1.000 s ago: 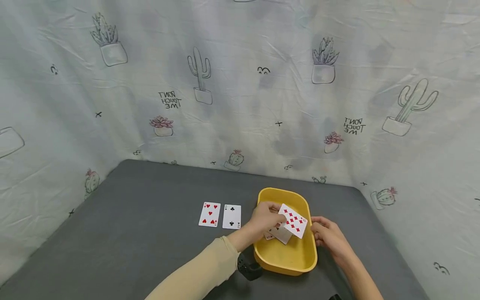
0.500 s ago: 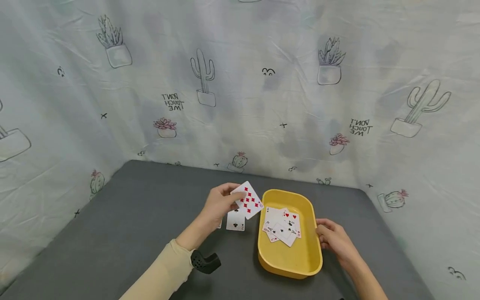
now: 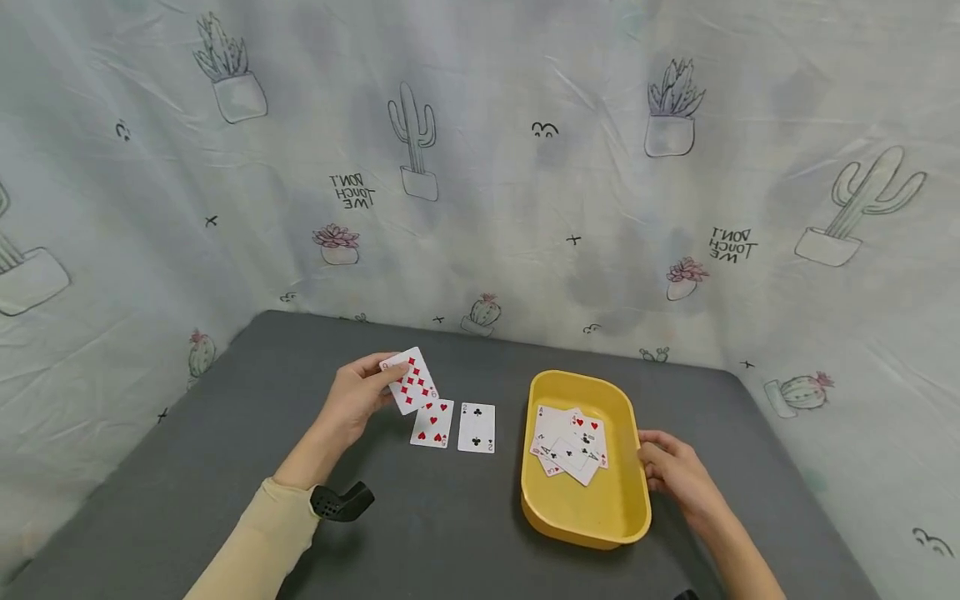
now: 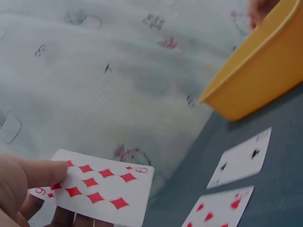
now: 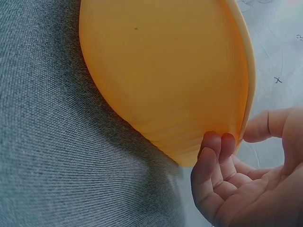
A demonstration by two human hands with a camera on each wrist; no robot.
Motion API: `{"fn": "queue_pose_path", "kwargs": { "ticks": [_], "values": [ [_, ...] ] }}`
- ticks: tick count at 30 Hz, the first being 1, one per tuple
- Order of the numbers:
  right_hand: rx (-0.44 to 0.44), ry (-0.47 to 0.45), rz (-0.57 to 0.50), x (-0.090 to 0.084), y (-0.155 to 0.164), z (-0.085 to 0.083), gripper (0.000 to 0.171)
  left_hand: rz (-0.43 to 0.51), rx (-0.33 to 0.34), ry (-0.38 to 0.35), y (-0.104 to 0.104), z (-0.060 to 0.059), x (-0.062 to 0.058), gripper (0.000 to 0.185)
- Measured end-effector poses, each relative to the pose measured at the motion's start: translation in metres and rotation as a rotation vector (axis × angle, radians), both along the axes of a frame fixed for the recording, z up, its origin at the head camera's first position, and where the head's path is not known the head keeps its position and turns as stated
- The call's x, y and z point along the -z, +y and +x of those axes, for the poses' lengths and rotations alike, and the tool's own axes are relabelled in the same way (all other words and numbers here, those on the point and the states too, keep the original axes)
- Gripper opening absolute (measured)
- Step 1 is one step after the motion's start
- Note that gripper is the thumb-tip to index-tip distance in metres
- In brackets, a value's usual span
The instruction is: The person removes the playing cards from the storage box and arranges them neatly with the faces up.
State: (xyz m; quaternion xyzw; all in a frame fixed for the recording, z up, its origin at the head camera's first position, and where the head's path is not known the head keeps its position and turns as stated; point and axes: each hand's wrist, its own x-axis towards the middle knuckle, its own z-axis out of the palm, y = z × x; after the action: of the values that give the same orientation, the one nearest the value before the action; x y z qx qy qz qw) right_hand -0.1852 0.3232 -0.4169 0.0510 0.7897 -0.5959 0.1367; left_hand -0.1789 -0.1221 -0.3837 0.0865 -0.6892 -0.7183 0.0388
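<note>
My left hand (image 3: 358, 398) pinches a playing card with red diamonds (image 3: 409, 382) between thumb and fingers, face toward the head camera. That card overlaps the upper left corner of a hearts playing card (image 3: 432, 425) in the head view. To the right of the hearts card lies a two of clubs (image 3: 476, 427), face up on the grey table. My right hand (image 3: 678, 468) is at the right side of a yellow plastic tub (image 3: 581, 522). In the right wrist view, the thumb is at the tub's rim and the curled fingers (image 5: 211, 142) touch its outer wall.
Inside the tub, several face-up playing cards (image 3: 570, 446) overlap in a loose pile. The grey table (image 3: 450, 517) ends at a pale curtain (image 3: 495, 167) printed with cactus drawings, behind and at both sides.
My left hand has carried the diamonds card out of the tub leftward, past the two of clubs to the hearts card. The tub's pile is uncovered. My right hand stays at the tub.
</note>
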Motion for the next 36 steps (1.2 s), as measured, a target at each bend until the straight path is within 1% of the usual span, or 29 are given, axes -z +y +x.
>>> {"fn": "queue_pose_path", "kwargs": {
  "ticks": [3,7,11,15,18,21,25,30,36],
  "values": [
    [-0.005,-0.001,-0.005,0.002,-0.001,-0.001,0.044,-0.022,0.011,-0.024,-0.013,0.0,0.005,0.04],
    [-0.022,0.02,0.007,-0.001,-0.005,-0.001,0.042,-0.064,0.019,-0.052,-0.026,-0.001,0.012,0.044],
    [-0.022,0.044,0.016,-0.006,-0.006,-0.001,0.041,-0.106,0.013,-0.052,-0.032,-0.008,0.016,0.048],
    [-0.017,0.049,0.013,-0.005,-0.004,-0.001,0.04,-0.142,-0.017,-0.064,-0.036,-0.015,0.02,0.051],
    [-0.022,0.047,0.009,-0.001,-0.002,0.0,0.04,-0.146,-0.037,-0.079,-0.04,-0.015,0.024,0.05],
    [-0.022,0.041,0.011,0.003,-0.001,0.001,0.04,-0.129,-0.047,-0.091,-0.045,-0.015,0.03,0.049],
    [-0.027,0.036,0.015,0.003,-0.001,0.0,0.041,-0.128,-0.061,-0.122,-0.049,-0.015,0.035,0.053],
    [-0.03,0.036,0.015,0.003,0.0,0.0,0.041,-0.145,-0.04,-0.16,-0.053,-0.016,0.041,0.056],
    [-0.031,0.039,0.013,0.003,0.0,-0.001,0.041,-0.138,0.02,-0.166,-0.056,-0.018,0.048,0.048]
  ]
}}
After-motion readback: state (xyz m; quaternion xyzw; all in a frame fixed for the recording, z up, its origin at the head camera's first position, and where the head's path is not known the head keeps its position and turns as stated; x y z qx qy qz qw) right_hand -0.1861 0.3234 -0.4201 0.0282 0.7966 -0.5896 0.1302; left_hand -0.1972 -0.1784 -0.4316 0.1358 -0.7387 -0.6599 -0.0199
